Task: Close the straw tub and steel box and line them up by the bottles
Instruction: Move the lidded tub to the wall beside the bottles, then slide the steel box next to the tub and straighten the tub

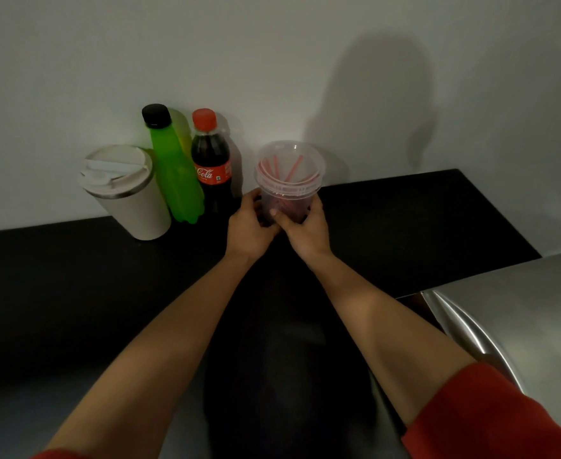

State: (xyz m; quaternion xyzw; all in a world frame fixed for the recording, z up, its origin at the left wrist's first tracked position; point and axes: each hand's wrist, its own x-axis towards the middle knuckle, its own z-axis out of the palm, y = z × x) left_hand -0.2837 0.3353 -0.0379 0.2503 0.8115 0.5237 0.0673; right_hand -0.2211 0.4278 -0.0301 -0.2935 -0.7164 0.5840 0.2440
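Clear plastic tub with red straws inside, lid on top — held low on its body by both hands. Left hand wraps the left side, right hand the right, thumb on the front. Tub sits just right of the cola bottle; green bottle and white cup further left along the wall, on the black bench.

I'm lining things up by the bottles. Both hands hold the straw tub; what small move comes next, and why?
Probably slide the straw tub left, beside the cola bottle. Its lid looks on, both hands, left and right, grip its base, and a gap remains.
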